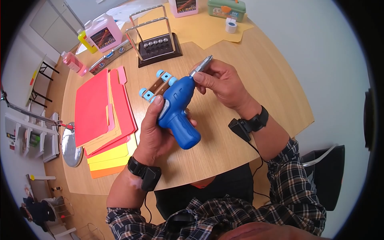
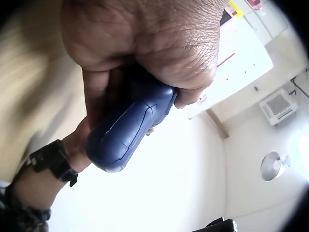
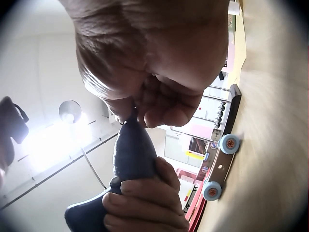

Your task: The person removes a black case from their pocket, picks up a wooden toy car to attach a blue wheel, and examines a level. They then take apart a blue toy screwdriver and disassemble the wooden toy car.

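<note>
A blue toy power drill [image 1: 178,105] is held above the table, its silver bit [image 1: 202,66] aimed up and to the right. Around the drill body wraps my left hand [image 1: 154,130], thumb on the grey patch at its side. My right hand [image 1: 224,82] pinches the silver bit near the drill's nose between thumb and fingers. The handle fills the middle of the left wrist view. Just behind the drill stands a small wooden toy car [image 1: 158,85] with light blue wheels, partly hidden by the drill in the head view.
Red and yellow folders [image 1: 94,112] lie on the left of the table. Behind are a Newton's cradle [image 1: 158,48], a spirit level [image 1: 110,58], pink jugs [image 1: 106,34], a green toolbox [image 1: 226,10] and a roll of tape [image 1: 231,26]. A round silver plate [image 1: 72,148] is at the left edge.
</note>
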`<state>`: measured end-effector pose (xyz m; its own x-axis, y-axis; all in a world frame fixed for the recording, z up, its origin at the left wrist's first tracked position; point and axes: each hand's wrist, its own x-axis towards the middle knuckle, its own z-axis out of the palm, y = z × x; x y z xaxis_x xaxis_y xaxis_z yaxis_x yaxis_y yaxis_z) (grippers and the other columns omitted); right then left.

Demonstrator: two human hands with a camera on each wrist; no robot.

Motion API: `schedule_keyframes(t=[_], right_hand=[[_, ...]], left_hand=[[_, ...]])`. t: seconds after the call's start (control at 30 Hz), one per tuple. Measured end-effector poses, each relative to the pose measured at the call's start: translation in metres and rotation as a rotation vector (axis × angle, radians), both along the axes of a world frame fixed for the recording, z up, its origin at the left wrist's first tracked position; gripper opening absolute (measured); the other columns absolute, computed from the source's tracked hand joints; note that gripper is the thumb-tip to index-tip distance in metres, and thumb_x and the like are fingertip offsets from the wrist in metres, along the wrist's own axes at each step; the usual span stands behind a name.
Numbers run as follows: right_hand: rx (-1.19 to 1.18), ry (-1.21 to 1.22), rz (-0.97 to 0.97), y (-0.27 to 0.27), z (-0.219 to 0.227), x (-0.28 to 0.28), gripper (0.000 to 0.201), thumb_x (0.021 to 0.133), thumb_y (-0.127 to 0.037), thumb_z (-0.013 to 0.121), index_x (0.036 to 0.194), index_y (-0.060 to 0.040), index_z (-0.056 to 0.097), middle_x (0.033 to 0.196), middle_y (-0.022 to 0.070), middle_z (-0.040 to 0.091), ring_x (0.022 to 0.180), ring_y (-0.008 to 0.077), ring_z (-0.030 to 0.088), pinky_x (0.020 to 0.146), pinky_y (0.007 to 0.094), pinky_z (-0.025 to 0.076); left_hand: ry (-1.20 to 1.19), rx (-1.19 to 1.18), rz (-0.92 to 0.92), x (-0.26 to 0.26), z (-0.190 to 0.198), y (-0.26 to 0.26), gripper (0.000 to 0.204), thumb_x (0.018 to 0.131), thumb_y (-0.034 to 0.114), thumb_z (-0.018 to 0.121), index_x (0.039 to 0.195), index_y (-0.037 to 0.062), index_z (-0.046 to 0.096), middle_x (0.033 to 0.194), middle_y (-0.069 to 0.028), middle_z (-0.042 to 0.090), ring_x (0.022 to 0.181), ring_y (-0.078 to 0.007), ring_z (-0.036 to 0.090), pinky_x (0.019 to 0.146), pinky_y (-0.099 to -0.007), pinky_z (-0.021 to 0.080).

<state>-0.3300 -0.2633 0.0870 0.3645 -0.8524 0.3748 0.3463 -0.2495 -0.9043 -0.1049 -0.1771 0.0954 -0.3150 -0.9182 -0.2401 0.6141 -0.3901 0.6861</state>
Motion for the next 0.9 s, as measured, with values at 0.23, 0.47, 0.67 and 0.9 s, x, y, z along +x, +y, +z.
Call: schedule_keyframes(t=[0.23, 0.47, 0.67, 0.9], right_hand=[[0.130, -0.045, 0.121, 0.001, 0.002, -0.005, 0.027, 0.112, -0.022, 0.067, 0.125, 0.0013, 0.072, 0.097, 0.0066, 0.071, 0.082, 0.0133, 0.068, 0.075, 0.0289, 0.056], [0.212, -0.024, 0.059, -0.002, 0.003, -0.004, 0.031, 0.109, -0.034, 0.073, 0.103, -0.0041, 0.070, 0.083, 0.0026, 0.066, 0.070, 0.0090, 0.062, 0.062, 0.0246, 0.049], [0.316, 0.101, 0.032, -0.002, 0.010, -0.006, 0.036, 0.102, -0.038, 0.082, 0.091, -0.0062, 0.069, 0.070, -0.0007, 0.061, 0.055, 0.0058, 0.052, 0.047, 0.0215, 0.038], [0.314, 0.046, 0.100, 0.001, 0.016, -0.008, 0.030, 0.101, -0.032, 0.084, 0.097, -0.0057, 0.070, 0.071, -0.0009, 0.061, 0.056, 0.0049, 0.053, 0.048, 0.0206, 0.039]], left_hand=[[0.038, -0.014, -0.016, 0.002, 0.002, 0.000, 0.070, 0.104, 0.059, 0.064, 0.146, 0.0039, 0.056, 0.104, -0.0171, 0.072, 0.087, -0.0315, 0.077, 0.083, -0.0450, 0.066], [-0.595, -0.428, 0.088, 0.008, 0.006, 0.000, 0.062, 0.099, 0.042, 0.078, 0.143, 0.0010, 0.060, 0.123, -0.0174, 0.074, 0.105, -0.0265, 0.076, 0.094, -0.0410, 0.062], [-1.195, -1.022, 0.255, 0.014, 0.008, -0.001, 0.062, 0.092, 0.025, 0.088, 0.142, 0.0019, 0.061, 0.116, -0.0186, 0.078, 0.100, -0.0251, 0.080, 0.087, -0.0357, 0.063], [-0.959, -0.764, 0.179, 0.009, 0.011, 0.005, 0.062, 0.094, 0.026, 0.087, 0.142, -0.0016, 0.060, 0.119, -0.0182, 0.076, 0.100, -0.0245, 0.078, 0.090, -0.0368, 0.064]])
